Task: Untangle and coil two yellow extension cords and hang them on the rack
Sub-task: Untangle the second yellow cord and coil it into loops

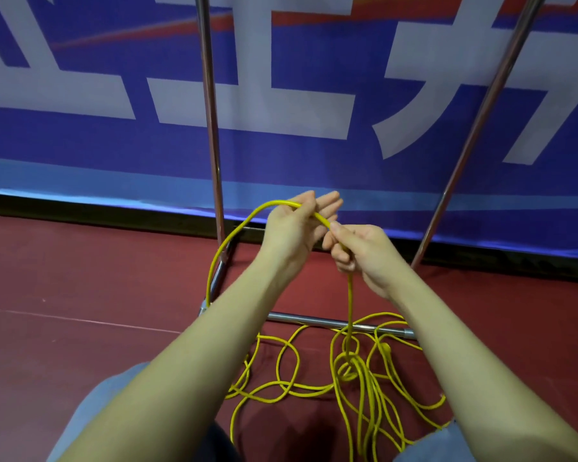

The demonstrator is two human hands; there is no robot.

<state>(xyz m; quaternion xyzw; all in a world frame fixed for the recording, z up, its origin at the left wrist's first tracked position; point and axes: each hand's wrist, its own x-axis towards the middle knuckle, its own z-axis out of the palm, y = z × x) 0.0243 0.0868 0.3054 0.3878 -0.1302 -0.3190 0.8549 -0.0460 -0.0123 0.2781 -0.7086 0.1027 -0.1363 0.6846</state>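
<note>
Yellow cord point(350, 305) vanishes inside right hand point(357, 250) fingers.

red floor point(80, 278), tangled yellow cords point(357, 371), rack base point(314, 319)

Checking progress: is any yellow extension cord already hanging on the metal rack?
No, the yellow cord lies tangled on the floor below the rack.

On my feed: one dark red smooth floor point(80, 295); one large blue banner with white characters and a red streak point(114, 145), black strip along its base; blue denim trouser knees point(94, 411), lower frame.
</note>
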